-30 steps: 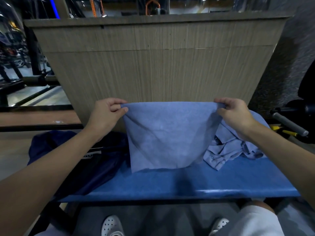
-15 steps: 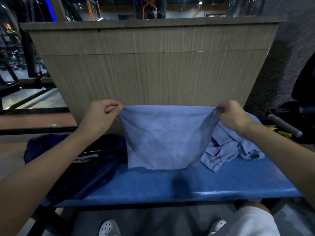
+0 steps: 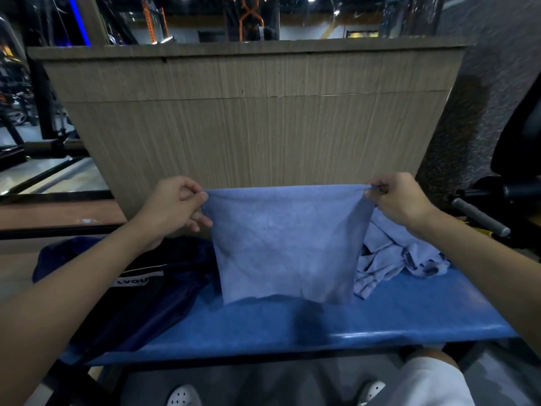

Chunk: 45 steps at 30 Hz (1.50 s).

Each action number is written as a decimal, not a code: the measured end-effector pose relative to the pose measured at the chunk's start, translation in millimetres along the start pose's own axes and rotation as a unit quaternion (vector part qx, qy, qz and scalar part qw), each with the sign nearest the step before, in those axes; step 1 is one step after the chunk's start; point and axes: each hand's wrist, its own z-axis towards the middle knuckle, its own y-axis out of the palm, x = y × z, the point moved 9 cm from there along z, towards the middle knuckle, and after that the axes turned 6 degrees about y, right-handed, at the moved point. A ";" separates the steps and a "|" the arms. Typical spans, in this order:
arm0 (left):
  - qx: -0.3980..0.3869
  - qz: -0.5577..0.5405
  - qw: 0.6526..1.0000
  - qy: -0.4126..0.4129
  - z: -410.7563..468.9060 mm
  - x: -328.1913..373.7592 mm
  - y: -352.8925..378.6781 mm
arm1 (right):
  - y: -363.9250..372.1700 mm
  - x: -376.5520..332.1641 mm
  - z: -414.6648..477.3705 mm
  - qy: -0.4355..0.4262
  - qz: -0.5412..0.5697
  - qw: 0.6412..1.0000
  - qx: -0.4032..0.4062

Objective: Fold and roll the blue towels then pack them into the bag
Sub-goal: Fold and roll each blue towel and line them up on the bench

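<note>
Nearest, at 6 o'clock, two white shoes [image 3: 184, 395] stand on the floor under the front edge of the blue bench [image 3: 292, 332]. On the bench at 8 o'clock lies the dark bag [image 3: 140, 291], slumped, with a white label on its upper face; whether its mouth is open I cannot tell.

Above the middle of the bench hangs the towel [image 3: 287, 244], held up by its two top corners, its lower edge at or just above the bench top. The left hand [image 3: 172, 212] at 9 o'clock pinches one corner between thumb and forefinger, the other fingers curled beneath. The right hand [image 3: 401, 200] at 3 o'clock pinches the opposite corner the same way, fingers bunched tight on the hem. The top edge is stretched nearly straight between them.

Behind and to the right, at 4 o'clock, a crumpled pile of towels [image 3: 392, 259] waits on the bench, just beside the hanging one. Farthest back rises a wooden panel [image 3: 251, 127].

The cloth looks thin, light and limp. It sags inward below the corners and will not hold a crease unaided. Corners and hems are probably the best places to grip, with the bench as a flat surface for folding and rolling.
</note>
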 end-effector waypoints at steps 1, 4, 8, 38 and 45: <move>-0.010 -0.049 0.998 -0.024 -0.8 -5.8 2.4 | -0.9 4.0 1.4 0.012 0.019 1.000 -0.001; -0.013 -0.131 0.990 -0.052 -1.7 -14.6 6.9 | -0.3 11.0 -1.4 0.055 0.093 0.994 -0.019; -0.012 -0.130 0.988 -0.076 -1.2 -24.4 13.1 | 10.0 21.5 -8.1 0.118 0.149 0.978 -0.086; -0.106 -0.039 0.982 -0.149 -80.4 -142.7 56.7 | 115.4 103.7 -87.1 0.172 0.100 0.961 -0.192; -0.283 0.099 0.936 -0.185 -128.3 -185.9 90.3 | 147.6 152.6 -136.0 0.168 -0.026 0.939 -0.298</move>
